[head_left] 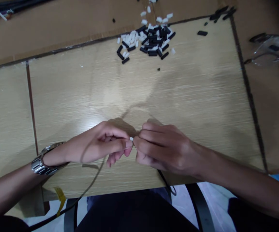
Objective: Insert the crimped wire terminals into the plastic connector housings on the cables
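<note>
Between the thumb and forefinger of my left hand [105,141] is pinched a small white plastic connector [131,139], mostly covered by the fingertips. My right hand [164,146] is closed and meets it from the right, fingertips against the connector. A thin black cable [166,183] comes out below my right palm and loops over the table's front edge; its end is hidden in the fingers. Another stretch of dark cable [93,180], with a yellow tag [60,197], runs from the lower left up under my left hand.
On the wooden table [190,106], a pile of small white connectors [131,38] and black pieces [153,42] lies at the back. More black pieces [220,13] are at the back right. Glasses-like eyewear [267,48] rests on cardboard at right. Cable bundles [16,8] lie at upper left.
</note>
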The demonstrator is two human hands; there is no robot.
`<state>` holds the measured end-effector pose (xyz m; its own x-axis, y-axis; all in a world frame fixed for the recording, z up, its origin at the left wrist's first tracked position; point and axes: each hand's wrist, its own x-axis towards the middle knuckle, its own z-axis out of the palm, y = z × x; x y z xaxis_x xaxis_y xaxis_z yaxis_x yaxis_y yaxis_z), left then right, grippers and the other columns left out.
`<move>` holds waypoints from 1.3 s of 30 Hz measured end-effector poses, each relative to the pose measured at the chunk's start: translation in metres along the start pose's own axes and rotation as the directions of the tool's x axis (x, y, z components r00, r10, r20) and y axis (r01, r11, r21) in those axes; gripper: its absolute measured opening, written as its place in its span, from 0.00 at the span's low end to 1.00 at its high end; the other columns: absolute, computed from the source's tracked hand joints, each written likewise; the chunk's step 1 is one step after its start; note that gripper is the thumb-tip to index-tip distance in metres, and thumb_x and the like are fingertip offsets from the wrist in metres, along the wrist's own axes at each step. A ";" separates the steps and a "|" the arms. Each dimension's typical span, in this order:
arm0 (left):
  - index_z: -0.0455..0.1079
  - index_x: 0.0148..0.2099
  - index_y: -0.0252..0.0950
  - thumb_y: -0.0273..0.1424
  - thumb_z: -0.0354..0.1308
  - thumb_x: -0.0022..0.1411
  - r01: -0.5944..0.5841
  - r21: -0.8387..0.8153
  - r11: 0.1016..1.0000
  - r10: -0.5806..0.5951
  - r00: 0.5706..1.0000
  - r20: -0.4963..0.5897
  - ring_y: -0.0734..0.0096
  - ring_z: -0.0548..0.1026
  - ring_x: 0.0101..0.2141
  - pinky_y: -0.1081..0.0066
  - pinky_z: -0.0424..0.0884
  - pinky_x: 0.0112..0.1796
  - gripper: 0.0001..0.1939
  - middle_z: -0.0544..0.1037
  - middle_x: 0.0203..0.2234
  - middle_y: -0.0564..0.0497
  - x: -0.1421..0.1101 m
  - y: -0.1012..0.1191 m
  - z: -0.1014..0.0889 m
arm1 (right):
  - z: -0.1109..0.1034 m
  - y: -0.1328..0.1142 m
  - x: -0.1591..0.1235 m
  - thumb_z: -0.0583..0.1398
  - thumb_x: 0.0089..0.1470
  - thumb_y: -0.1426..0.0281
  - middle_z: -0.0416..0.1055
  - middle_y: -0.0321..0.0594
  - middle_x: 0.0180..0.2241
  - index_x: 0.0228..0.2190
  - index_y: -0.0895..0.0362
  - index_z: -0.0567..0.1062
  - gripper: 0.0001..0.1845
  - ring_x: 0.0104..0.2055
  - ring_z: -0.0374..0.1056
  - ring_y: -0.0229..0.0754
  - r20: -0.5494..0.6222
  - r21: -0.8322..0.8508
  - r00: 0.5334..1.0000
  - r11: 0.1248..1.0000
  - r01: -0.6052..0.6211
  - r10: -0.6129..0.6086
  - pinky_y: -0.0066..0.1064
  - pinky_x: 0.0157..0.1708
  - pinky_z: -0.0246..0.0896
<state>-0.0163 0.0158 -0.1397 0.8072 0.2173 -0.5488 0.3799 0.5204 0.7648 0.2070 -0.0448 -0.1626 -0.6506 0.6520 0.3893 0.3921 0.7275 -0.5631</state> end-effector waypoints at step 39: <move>0.72 0.33 0.31 0.35 0.56 0.71 -0.288 -0.072 0.955 0.261 0.930 -0.258 0.81 0.71 0.18 0.82 0.72 0.21 0.15 0.72 0.19 0.57 0.005 -0.013 0.004 | -0.010 -0.002 0.007 0.65 0.57 0.84 0.75 0.43 0.30 0.35 0.62 0.75 0.08 0.31 0.69 0.38 -0.323 0.172 0.927 0.975 -0.144 0.194 0.31 0.30 0.65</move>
<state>-0.0158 0.0069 -0.1508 0.7338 0.5508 -0.3978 0.0978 0.4937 0.8641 0.2086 -0.0400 -0.1510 -0.3172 0.8138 0.4869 0.3634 0.5785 -0.7302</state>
